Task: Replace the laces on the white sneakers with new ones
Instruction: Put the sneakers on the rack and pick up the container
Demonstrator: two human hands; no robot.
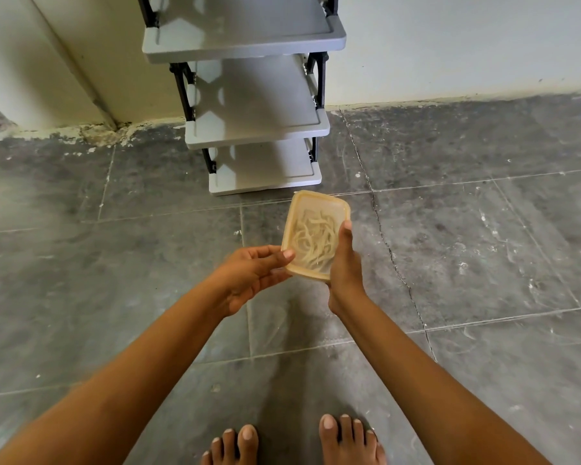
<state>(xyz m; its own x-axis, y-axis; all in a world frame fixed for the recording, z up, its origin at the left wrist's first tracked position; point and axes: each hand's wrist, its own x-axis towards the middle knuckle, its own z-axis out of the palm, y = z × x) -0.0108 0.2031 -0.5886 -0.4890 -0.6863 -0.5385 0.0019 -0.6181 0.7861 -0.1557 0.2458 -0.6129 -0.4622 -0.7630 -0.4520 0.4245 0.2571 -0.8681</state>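
Holding a small see-through plastic box (317, 207) w/ both grips, a person stands barefoot on the grey tile floor (483, 246). The left grip (252, 273) pinches the near left corner of the box: thumb on top, the other fingers curled under it. The right grip (344, 263) is closed round the right edge, thumb laid along the lid; its other fingers are hidden behind the box. Pale laces (314, 239) lie in a loose tangle inside the box, under the lid, which is on. The box is in the air, slightly tilted, approx. in front of the lowest of 3 shelves of a grey rack (259, 125) that stands against the wall (450, 45). 2 bare feet (349, 437) show at the bottom edge.
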